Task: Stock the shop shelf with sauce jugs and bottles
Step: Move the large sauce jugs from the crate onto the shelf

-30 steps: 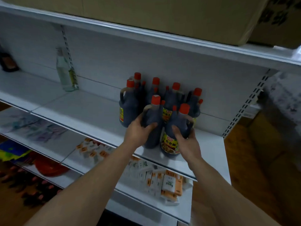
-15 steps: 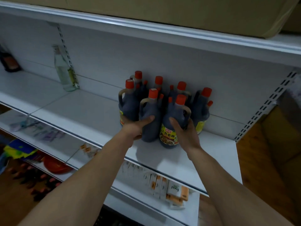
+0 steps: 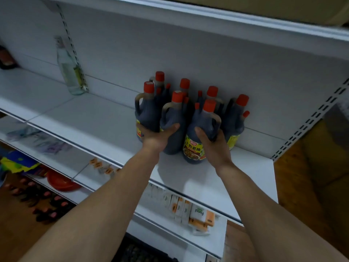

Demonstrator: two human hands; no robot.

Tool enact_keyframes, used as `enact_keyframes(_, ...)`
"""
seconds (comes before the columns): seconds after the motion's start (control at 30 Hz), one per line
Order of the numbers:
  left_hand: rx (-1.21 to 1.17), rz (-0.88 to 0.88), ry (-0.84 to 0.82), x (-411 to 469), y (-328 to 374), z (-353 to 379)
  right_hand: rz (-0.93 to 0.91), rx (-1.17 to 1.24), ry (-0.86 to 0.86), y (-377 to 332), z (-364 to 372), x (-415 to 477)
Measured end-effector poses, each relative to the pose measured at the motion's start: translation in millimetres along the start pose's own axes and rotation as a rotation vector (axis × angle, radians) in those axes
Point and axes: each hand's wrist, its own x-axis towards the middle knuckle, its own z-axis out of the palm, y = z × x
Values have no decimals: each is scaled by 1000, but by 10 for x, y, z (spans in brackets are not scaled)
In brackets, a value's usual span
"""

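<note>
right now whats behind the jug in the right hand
Behind the front jug held by the right hand stand more red-capped dark sauce jugs against the shelf's back panel; their lower bodies are hidden.

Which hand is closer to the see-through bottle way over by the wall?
Left. The left hand is on a dark jug right of the clear bottle; the right hand is farther right, on another jug.

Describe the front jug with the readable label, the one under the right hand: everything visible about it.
The front labelled jug is dark, plastic-looking, full of near-black sauce, with an orange-red cap and a loop handle on its right shoulder. It stands upright on the white shelf, foremost in the cluster. Its yellow, red and green label faces the camera. The right hand wraps its right side; a neighbouring jug stands close on its left.
</note>
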Motion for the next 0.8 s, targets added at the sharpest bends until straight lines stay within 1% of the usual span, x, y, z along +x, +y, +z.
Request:
enact_keyframes(0.1, 19, 5, 19, -30, 34, 6, -1, -6, -23, -1, 11, 15)
enact_keyframes(0.2, 53, 5, 37, -63, 35, 0, 13, -10, -9, 6, 2, 15)
enact_keyframes(0.37, 153, -43, 86, -181, 84, 48, 4, -33, -55, 31, -30, 68)
enact_keyframes(0.5, 181, -78, 106, -236, 130, 98, -5, -88, -93, 71, -33, 107)
enact_keyframes(0.57, 196, -72, 132, -346, 131, 149, 5, -101, -117, 52, -66, 128)
enact_keyframes(0.67, 128, -40, 151, -591, 105, 236, 9, -80, -180, 48, -172, 170)
enact_keyframes(0.8, 166, -37, 169, -968, -42, 77, -42, -78, -227, 108, -323, 74)
